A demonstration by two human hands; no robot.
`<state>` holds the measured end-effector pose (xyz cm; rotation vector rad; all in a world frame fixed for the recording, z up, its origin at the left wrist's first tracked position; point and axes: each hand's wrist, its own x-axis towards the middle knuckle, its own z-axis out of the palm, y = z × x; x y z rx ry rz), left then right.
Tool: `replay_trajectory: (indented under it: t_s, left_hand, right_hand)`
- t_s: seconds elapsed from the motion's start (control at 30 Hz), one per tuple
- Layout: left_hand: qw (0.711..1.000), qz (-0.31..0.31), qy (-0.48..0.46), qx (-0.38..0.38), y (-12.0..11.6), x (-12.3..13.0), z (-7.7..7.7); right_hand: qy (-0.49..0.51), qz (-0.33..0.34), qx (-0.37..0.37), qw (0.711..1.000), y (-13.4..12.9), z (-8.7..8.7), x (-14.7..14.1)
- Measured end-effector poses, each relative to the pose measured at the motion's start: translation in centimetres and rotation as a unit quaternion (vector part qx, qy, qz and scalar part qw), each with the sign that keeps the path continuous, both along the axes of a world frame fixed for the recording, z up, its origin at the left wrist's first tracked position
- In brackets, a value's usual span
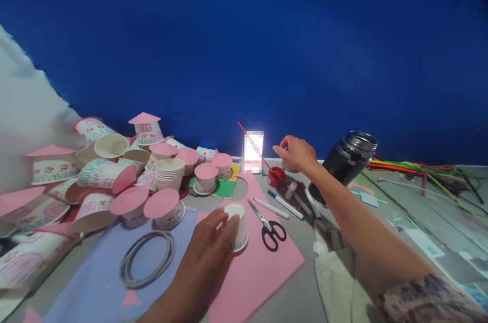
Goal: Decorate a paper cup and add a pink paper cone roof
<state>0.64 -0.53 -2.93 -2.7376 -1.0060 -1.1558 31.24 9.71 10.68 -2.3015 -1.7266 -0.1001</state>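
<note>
My left hand (215, 236) is closed around a small white paper cup (239, 221), upside down on a pink sheet (263, 277), with green marks near its rim. My right hand (297, 153) reaches to the back, just right of a bright blurred screen (253, 153); its thumb and finger are bent near each other, and what they hold, if anything, is too small to make out. Below and left of it, a red pot (276, 176) has a thin red stick (266, 161) in it. Black-handled scissors (271, 234) lie on the pink sheet, right of the cup.
Decorated cups with pink paper roofs (163, 206) crowd the left, around stacked plain cups (170, 174). A grey ring coil (148, 258) lies on purple paper (95, 262). Markers (285, 204) lie right of centre. A dark flask (345, 163) leans beside my right forearm.
</note>
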Motion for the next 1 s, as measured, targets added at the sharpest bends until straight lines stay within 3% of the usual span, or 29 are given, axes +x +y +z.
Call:
replay_trajectory:
  t_s: [0.2,0.37,0.47,0.57,0.7,0.87,1.0]
  left_hand:
    - [1.000,0.016,0.010,0.012,0.3,0.0,0.1]
    - [1.000,0.025,0.013,0.001,0.3,-0.3,0.2]
    - [1.000,0.025,0.006,0.009,0.3,-0.2,0.0]
    - [1.000,0.027,0.006,0.007,0.3,-0.2,-0.2]
    - [0.999,0.032,0.006,0.008,0.4,-0.3,-0.4]
    - [0.999,0.030,0.007,0.019,0.5,-0.4,-0.7]
    - [0.999,0.034,0.013,-0.008,0.5,-0.4,-0.4]
  right_hand:
    - [-0.034,0.085,-0.006,0.996,2.8,0.4,-3.8]
    - [-0.046,0.091,-0.046,0.994,6.1,0.1,-6.0]
    - [-0.050,0.083,-0.058,0.994,6.2,-0.1,-5.7]
    - [-0.052,0.070,-0.041,0.995,4.1,0.1,-4.4]
    - [-0.040,0.077,0.011,0.996,-1.3,-0.1,-1.6]
    - [-0.006,0.149,0.095,0.984,-7.1,-2.3,1.6]
    - [0.029,0.180,0.159,0.970,-8.7,-4.2,2.7]
